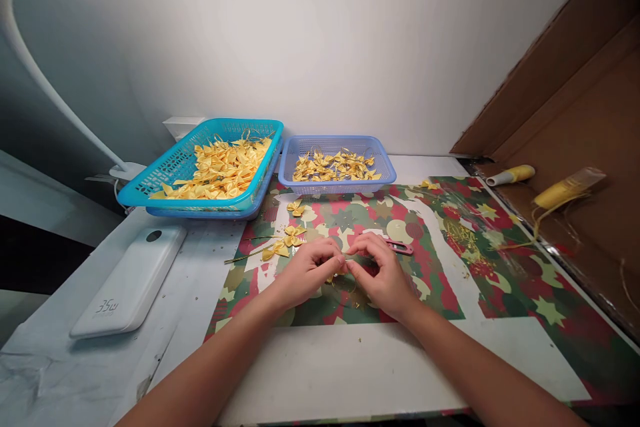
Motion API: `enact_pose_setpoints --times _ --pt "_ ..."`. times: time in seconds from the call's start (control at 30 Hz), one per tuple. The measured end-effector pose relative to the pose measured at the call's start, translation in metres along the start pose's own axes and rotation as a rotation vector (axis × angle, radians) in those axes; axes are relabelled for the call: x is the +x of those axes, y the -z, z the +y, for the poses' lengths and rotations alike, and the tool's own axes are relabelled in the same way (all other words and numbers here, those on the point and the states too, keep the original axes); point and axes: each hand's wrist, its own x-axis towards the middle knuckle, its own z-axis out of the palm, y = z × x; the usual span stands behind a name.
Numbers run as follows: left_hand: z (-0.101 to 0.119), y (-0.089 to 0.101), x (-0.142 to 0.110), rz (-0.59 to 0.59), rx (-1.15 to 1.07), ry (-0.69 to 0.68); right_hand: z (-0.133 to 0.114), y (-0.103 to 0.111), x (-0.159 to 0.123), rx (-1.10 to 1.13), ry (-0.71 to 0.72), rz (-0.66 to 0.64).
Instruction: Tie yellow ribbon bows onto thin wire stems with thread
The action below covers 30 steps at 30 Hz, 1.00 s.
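My left hand (pixel 313 272) and my right hand (pixel 383 275) meet over the patterned sheet, fingertips nearly touching. Under the left fingers shows part of a yellow ribbon bow (pixel 331 278), mostly hidden by that hand, which is closed in a pinch. A thin gold cord (pixel 346 289) loops below the fingertips. My right hand pinches thumb to index finger at the cord's upper end; the exact grip is too small to see clearly. Just behind the right hand lies a pink-handled tool (pixel 401 248), partly covered. Loose yellow bows (pixel 294 235) with gold cords lie left of my hands.
A turquoise basket (pixel 200 203) heaped with bows and a lavender basket (pixel 336 184) with more stand at the back. A white power bank (pixel 131 280) lies left. Gold cord scraps (pixel 463 240) and two yellow thread spools (pixel 563 190) are right, beside a cardboard wall (pixel 575 100).
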Motion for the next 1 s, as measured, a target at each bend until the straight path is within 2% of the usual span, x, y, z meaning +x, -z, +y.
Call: enact_pose_setpoints --times 0.3,0.57,0.8,1.0 --pt "-0.003 -0.001 0.0 0.034 0.016 -0.009 0.007 0.001 0.001 0.186 -0.07 -0.012" --pt "0.0 0.002 0.0 0.001 0.038 -0.005 0.006 0.003 0.001 0.2 -0.048 -0.029" --pt "0.001 0.007 -0.002 0.086 0.283 -0.095 0.005 0.011 0.001 0.155 -0.024 -0.034" --pt "0.003 0.013 -0.004 0.053 0.424 -0.151 0.0 0.017 0.004 0.077 0.022 0.002"
